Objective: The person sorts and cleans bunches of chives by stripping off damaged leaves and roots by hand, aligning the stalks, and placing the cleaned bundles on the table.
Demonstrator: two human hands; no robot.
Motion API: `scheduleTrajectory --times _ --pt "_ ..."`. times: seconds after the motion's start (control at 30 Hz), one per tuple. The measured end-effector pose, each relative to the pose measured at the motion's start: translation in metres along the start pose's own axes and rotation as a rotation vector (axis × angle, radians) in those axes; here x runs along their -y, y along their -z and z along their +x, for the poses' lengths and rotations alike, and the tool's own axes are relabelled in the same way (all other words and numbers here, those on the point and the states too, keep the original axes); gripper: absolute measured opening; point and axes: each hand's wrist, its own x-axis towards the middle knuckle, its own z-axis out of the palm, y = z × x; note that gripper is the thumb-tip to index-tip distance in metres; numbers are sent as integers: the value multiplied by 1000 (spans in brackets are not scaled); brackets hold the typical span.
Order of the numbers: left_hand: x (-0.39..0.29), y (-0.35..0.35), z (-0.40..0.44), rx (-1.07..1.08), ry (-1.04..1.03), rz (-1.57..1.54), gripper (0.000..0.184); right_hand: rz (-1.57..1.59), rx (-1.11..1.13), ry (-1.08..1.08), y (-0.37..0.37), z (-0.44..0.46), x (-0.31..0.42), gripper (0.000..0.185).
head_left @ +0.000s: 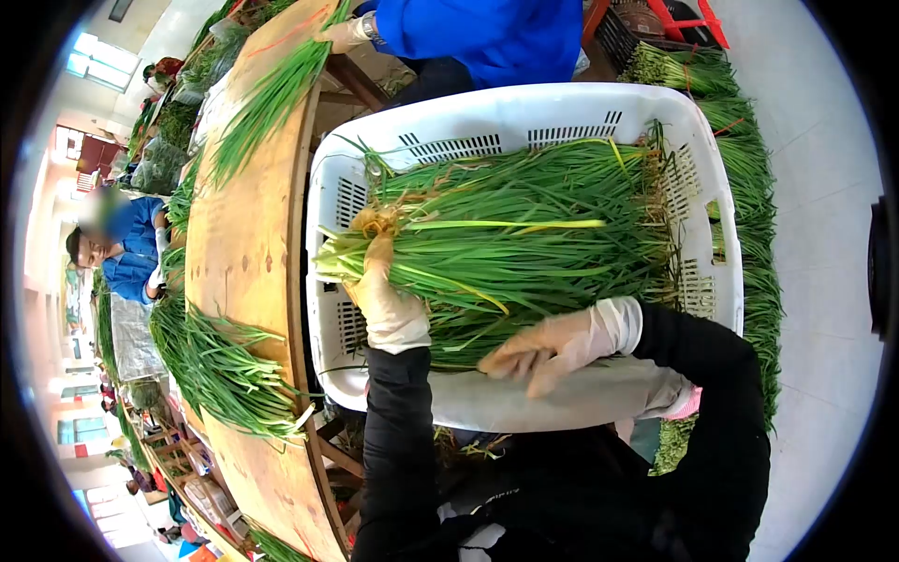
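The left hand is clamped on a bunch of greens by its pale ends, at the left of the white basket. The right hand, thumb and fingers apart, is at the near side, perhaps just above the leaves; it is blurred.

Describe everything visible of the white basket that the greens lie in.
The basket is white, seemingly plastic, roughly rectangular with rounded corners, a broad rim and narrow slots in its walls. It sits open side up beside the wooden table. Long leafy greens hide its floor, and pale grey material covers part of its near edge. The left hand grips a bundle at its left end; the right hand is over its near side, contact unclear.
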Motion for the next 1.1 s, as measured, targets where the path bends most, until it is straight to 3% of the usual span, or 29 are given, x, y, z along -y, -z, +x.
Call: scheduleTrajectory --times 0.07,0.13,0.17,0.23,0.3,0.33,0.37,0.4,0.5,0.77,0.83,0.9,1.0,1.03,1.07,1.1 --pt "-19 -25 -17 28 -156 121 37 731 68 235 -32 8 -15 85" --pt "-40 -49 -46 379 -237 395 32 862 -19 349 -55 12 3 95" --pt "-41 -42 -62 494 134 76 31 849 -19 357 -59 13 2 95" --pt "-46 -47 -86 896 -101 255 33 1124 -117 511 -71 14 -5 102" --pt "-52 -61 -102 1112 -760 755 34 1163 -354 488 -98 -1 13 104" --pt "-55 -60 -112 1225 -649 829 31 1182 -458 461 -114 -6 10 104" --pt "-55 -60 -125 1276 -592 861 30 1444 -284 644 -125 -7 -9 85" --pt "-54 -60 -138 1324 -534 894 29 1464 -290 708 -132 -13 -15 83" --pt "-39 -77 -187 1461 -1050 938 12 1342 -418 788 -146 -31 -14 79" --pt "-24 -75 -244 1547 -1129 978 9 1132 -511 947 -180 -38 3 66" --pt "-47 -77 -244 1490 -1378 1096 18 1085 -506 968 -185 -32 11 63" --pt "-62 -65 -244 1412 -1496 1266 38 1040 -495 977 -185 -26 20 60" --pt "-101 -39 -246 931 -1484 1508 52 977 -469 976 -182 -17 38 56" --pt "-113 -21 -238 896 -1332 1606 59 961 -457 968 -181 -14 42 54" --pt "-121 -2 -221 902 -936 1448 71 948 -444 946 -178 -9 44 53" --pt "-122 11 -221 717 -647 994 77 931 -435 926 -177 -1 43 51"
